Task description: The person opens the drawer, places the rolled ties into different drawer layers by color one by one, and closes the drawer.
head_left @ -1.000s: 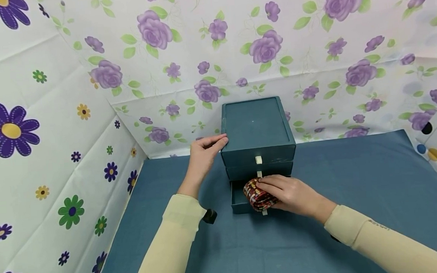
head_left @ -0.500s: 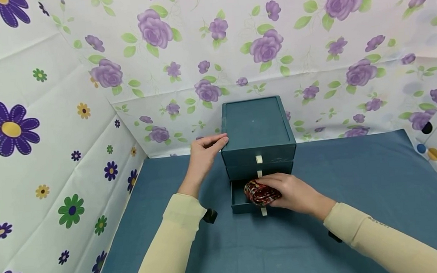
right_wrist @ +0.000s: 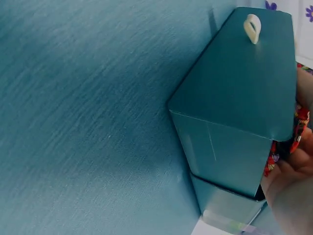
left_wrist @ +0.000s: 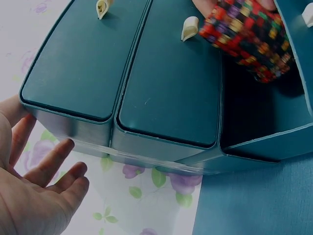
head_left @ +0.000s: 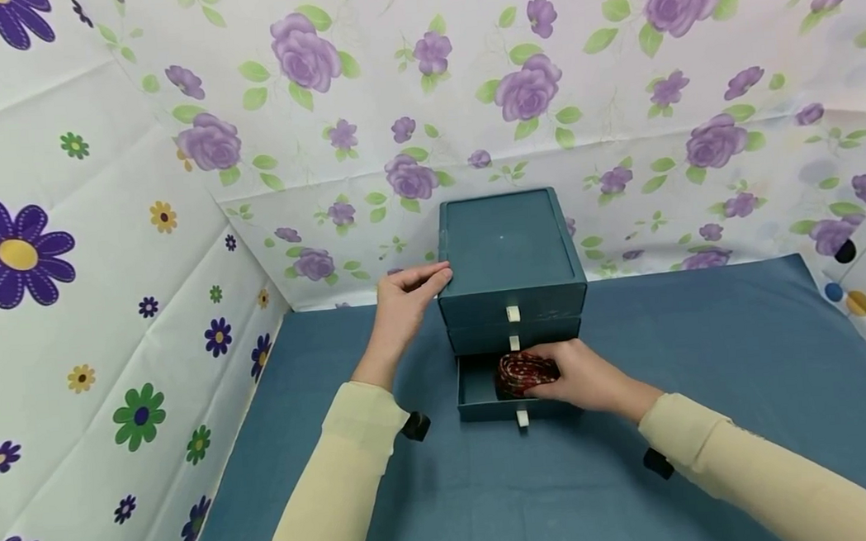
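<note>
My right hand (head_left: 581, 373) holds a rolled-up, multicoloured woven cloth (head_left: 521, 374) between thumb and fingers. The roll sits partly inside the pulled-out bottom drawer (head_left: 479, 412) of a teal three-drawer box (head_left: 506, 249), towards the drawer's right side. In the left wrist view, its red, black and yellow pattern (left_wrist: 252, 36) shows over the drawer cavity. My left hand (head_left: 403, 305) touches the upper left edge of the box, its lower fingers (left_wrist: 54, 164) loosely extended beside the side wall. The right wrist view hides most of the cloth behind the drawer front (right_wrist: 239, 78).
The upper two drawers are closed, each with a pale loop tab (head_left: 512, 314). Blue cloth (head_left: 707, 369) covers the table around the box. Flowered sheeting (head_left: 366, 142) hangs close behind it, and more sheeting (head_left: 57, 327) stands on the left.
My right hand has lowered the cloth roll into the open drawer and turned it, so its coiled end faces the camera. My left hand stays at the box edge.
</note>
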The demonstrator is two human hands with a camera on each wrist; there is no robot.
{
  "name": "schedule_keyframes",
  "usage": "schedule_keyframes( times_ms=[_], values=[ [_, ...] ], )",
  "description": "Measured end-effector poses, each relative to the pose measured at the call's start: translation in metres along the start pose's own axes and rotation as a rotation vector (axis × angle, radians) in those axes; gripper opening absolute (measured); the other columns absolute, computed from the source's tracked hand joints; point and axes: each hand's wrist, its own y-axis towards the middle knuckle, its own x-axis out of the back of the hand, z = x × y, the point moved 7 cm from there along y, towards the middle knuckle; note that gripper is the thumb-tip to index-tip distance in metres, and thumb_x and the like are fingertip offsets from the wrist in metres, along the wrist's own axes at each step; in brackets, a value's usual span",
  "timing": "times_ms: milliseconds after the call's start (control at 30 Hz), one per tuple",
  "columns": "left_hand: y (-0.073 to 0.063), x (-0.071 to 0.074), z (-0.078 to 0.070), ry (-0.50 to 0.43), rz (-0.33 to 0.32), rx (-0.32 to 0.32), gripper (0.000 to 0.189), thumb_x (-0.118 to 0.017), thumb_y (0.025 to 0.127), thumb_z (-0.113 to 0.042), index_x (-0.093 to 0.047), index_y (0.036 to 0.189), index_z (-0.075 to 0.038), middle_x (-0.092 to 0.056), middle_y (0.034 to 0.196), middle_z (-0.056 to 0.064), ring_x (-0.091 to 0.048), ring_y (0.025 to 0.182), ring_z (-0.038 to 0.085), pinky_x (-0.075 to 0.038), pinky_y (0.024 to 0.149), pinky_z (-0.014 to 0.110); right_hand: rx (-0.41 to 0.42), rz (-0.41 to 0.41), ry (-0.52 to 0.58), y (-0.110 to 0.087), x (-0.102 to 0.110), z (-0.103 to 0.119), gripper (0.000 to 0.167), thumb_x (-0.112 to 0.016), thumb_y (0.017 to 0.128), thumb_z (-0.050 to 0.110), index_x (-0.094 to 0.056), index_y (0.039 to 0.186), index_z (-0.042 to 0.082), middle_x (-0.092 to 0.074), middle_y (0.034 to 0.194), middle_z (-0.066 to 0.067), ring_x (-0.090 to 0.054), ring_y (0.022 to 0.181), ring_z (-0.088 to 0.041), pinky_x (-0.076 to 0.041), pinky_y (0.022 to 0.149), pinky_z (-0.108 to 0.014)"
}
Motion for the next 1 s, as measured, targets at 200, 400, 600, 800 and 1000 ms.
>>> schedule_keyframes(
  times_ms=[200,400,600,800,1000],
  values=[
    [0.000,0.000,0.001,0.000,-0.001,0.001,0.030,-0.071,0.084,-0.032,-0.073,0.108,-0.014,-0.069,0.114,-0.002,-0.060,0.108,0.013,-0.049,0.094,0.034,-0.024,-0.029,-0.083,0.003,-0.002,0.001,0.045,-0.078,0.076,0.032,-0.065,0.117,0.018,-0.067,0.103,0.005,-0.061,0.081,-0.002,-0.051,0.065,-0.022],
    [0.000,0.000,0.001,-0.003,0.001,0.011,0.030,-0.071,0.083,-0.032,-0.073,0.108,-0.014,-0.069,0.114,-0.002,-0.060,0.108,0.013,-0.049,0.094,0.034,-0.068,-0.029,-0.102,0.007,-0.005,0.003,0.040,-0.079,0.075,0.031,-0.067,0.111,0.017,-0.068,0.094,0.006,-0.058,0.074,0.000,-0.049,0.062,-0.022],
    [-0.004,0.000,-0.007,0.003,0.009,0.036,0.030,-0.070,0.085,-0.027,-0.072,0.110,-0.011,-0.068,0.115,-0.001,-0.060,0.108,0.013,-0.049,0.093,0.033,-0.134,0.008,-0.093,0.011,-0.009,0.004,0.034,-0.078,0.076,0.032,-0.068,0.104,0.015,-0.066,0.083,0.005,-0.056,0.065,-0.002,-0.047,0.056,-0.023],
    [-0.011,-0.002,-0.024,0.022,0.021,0.036,0.031,-0.068,0.087,-0.022,-0.069,0.113,-0.005,-0.067,0.118,0.004,-0.059,0.109,0.015,-0.049,0.094,0.034,-0.160,0.002,-0.089,0.012,-0.009,0.006,0.033,-0.078,0.076,0.032,-0.069,0.101,0.014,-0.064,0.080,0.004,-0.055,0.063,-0.004,-0.045,0.053,-0.024],
    [-0.012,-0.002,-0.023,0.004,0.031,0.036,0.032,-0.068,0.087,-0.021,-0.068,0.114,-0.004,-0.066,0.119,0.005,-0.059,0.111,0.015,-0.049,0.095,0.034,-0.158,-0.080,-0.111,0.009,-0.008,0.004,0.036,-0.082,0.070,0.034,-0.070,0.098,0.015,-0.065,0.079,0.005,-0.055,0.063,-0.003,-0.045,0.054,-0.023]
  ],
)
